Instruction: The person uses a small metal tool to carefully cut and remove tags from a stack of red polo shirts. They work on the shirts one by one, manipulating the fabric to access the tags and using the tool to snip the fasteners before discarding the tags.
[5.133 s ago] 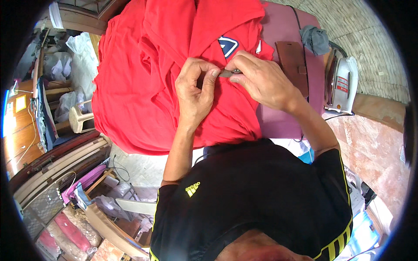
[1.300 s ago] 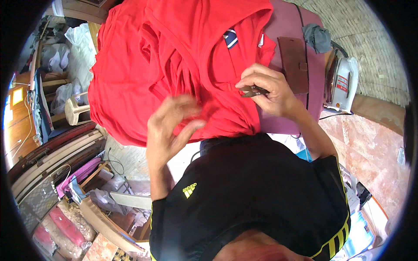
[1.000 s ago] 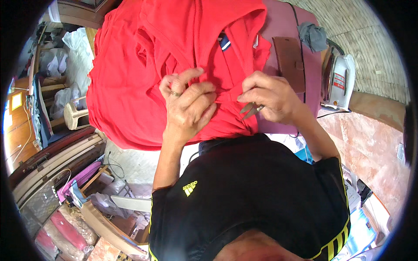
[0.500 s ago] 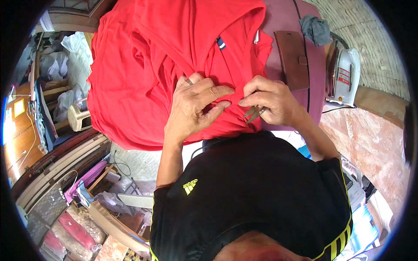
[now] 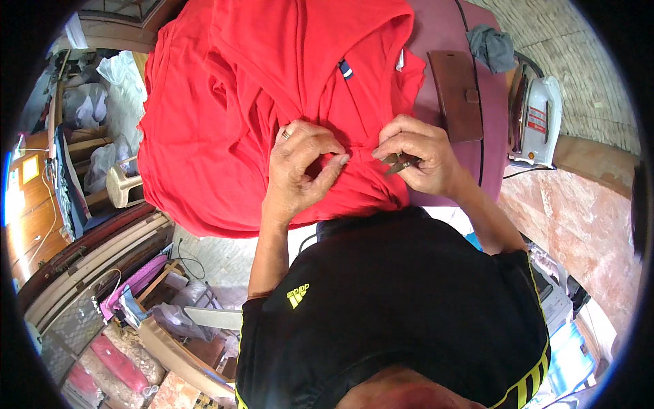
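A large red garment [image 5: 204,129] lies spread in folds over the padded board in front of me. My left hand [image 5: 300,163] is closed on it, pinching a bit of the red cloth between thumb and forefinger. A short distance to the right, my right hand [image 5: 429,153] pinches with its fingertips at the same raised strip of cloth. Small metal thread snips [image 5: 402,163] are tucked in that right hand, their blades showing below the fingers. Whether a loose thread is between the hands is too small to tell. A dark blue and white tag [image 5: 346,69] shows on the garment above.
The mauve padded board [image 5: 449,170] carries a brown wallet-like case [image 5: 456,95] and a grey crumpled cloth [image 5: 492,48]. A white iron [image 5: 541,123] stands beyond its right edge. Left are a beige stool [image 5: 122,180] and plastic bags [image 5: 85,105].
My left hand has drawn slightly left and down, and its grip has tightened. The right hand has turned a little, bringing the snips higher. A taut strip of red cloth now shows between them.
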A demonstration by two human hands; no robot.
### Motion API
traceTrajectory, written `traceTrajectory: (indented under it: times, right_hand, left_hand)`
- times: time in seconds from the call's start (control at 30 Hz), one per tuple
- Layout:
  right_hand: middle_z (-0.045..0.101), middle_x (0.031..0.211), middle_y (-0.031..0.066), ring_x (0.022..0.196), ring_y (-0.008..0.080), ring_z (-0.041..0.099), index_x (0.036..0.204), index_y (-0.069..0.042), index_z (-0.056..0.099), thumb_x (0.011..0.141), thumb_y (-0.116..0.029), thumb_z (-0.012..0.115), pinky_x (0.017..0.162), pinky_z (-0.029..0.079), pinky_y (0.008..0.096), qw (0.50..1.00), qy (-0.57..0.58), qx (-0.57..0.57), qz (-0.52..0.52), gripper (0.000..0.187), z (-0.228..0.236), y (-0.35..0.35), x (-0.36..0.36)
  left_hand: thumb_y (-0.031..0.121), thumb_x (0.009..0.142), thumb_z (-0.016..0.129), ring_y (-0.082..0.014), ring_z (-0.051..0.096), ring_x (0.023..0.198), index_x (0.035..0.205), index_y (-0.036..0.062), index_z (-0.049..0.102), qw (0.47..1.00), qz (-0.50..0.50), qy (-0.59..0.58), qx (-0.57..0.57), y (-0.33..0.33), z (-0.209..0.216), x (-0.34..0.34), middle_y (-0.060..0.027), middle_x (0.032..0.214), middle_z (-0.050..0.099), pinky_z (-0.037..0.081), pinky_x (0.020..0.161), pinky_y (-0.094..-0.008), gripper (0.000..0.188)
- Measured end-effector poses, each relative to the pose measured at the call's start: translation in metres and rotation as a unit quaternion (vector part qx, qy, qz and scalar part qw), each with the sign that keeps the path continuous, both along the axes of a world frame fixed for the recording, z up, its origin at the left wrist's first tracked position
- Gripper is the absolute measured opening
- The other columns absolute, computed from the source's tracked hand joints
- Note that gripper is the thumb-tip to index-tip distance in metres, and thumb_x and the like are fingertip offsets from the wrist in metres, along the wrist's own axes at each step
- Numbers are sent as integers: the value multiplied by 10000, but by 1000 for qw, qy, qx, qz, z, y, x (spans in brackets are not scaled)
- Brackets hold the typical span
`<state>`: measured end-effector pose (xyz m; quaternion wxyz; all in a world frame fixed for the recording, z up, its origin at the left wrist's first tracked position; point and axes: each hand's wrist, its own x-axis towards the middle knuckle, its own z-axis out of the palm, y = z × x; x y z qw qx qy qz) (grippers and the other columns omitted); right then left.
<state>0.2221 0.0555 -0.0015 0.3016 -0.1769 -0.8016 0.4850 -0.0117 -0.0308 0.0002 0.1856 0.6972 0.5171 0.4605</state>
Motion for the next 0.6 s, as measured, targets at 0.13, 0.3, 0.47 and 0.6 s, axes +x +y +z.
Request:
traceTrajectory:
  times: [0.13,0.3,0.47,0.6]
  right_hand:
    - [640,943,62,753,147,646,988,-23,693,735,132,644,630,504,269,1000,-4,3,-30,301,3,-5,-6]
    - [638,913,72,716,112,598,967,-4,685,769,120,644,614,452,249,999,22,-5,-40,236,-6,-3,-12]
    - [637,901,71,714,109,591,962,3,672,781,97,635,617,446,249,999,14,4,-47,207,-6,-3,-14]
    - [632,898,70,726,104,588,980,6,662,788,92,643,631,446,246,997,19,-1,-70,211,-4,-8,-14]
  left_hand:
    - [47,712,813,-217,610,861,875,98,736,998,25,51,20,-6,-3,6,-35,894,652,415,793,-371,187]
    - [45,730,797,-228,605,872,871,98,735,992,66,97,51,-13,-3,16,-33,909,643,419,792,-377,163]
    - [13,793,728,-270,605,878,894,71,667,989,112,93,31,-15,-6,23,-69,908,643,435,817,-384,131]
    - [20,793,732,-292,603,915,979,57,629,998,53,-28,16,-15,-15,8,-98,962,646,446,823,-402,215]
